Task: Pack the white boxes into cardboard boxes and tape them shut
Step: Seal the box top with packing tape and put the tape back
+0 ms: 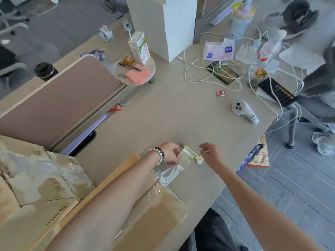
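Cardboard box [155,214], flat and brown, trails glossy clear tape [183,157] gripped by left hand [170,153]; right hand [211,153] loosely curled, empty.

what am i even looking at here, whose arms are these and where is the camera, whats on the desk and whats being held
There is no machine here: these are a person's two bare arms, filmed by one wide-angle camera worn on the head and looking down, so the edges bend. The left hand, with a bead bracelet, has its grip on a roll of clear tape with a yellow cutter; a strip of tape runs down to the cardboard box under the forearm. The right hand hovers beside the cutter, holding nothing that I can see. On the desk lie a milk carton, white cables, a phone and a white handheld device.
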Demonstrator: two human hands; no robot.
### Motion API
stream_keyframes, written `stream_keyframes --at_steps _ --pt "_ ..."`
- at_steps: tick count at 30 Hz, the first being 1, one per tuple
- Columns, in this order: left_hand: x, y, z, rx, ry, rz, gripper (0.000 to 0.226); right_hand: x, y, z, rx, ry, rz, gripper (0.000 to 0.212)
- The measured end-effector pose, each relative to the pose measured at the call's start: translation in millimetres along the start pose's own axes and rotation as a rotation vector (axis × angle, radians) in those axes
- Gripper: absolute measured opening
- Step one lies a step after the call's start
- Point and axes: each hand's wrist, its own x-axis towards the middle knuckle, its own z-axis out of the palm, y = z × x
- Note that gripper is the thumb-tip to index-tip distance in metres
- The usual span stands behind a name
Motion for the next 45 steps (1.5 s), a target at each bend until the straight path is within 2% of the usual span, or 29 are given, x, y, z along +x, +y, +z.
stream_keyframes --at_steps 4,9,19,22,26,30,36,45 --pt "1 -3 2 -0.028 0.029 0.001 0.017 13 7 9 -0.211 -0.13 -0.056 0.031" --pt "2 -7 2 -0.052 0.069 -0.029 0.019 22 3 22 -0.369 -0.16 -0.12 0.018" --pt "5 -2 -8 -0.06 0.02 -0.071 0.02 42 12 5 -0.232 -0.236 -0.072 0.014" --pt "6 1 -11 -0.058 0.005 -0.067 0.02 33 13 -8 -0.089 -0.214 -0.025 0.007" --pt "9 1 -16 -0.035 -0.051 -0.035 0.02 -2 6 -22 0.057 -0.195 -0.024 0.015" --pt "7 0 -18 -0.013 -0.071 0.026 0.02 -47 -7 -32 0.032 -0.141 -0.078 0.019" --pt "7 -9 -15 -0.044 -0.069 0.066 0.019 -96 -30 -21 -0.048 -0.15 -0.169 0.02" --pt "8 -12 -14 -0.076 -0.067 0.082 0.019 -108 -59 14 -0.249 -0.148 -0.323 0.03"
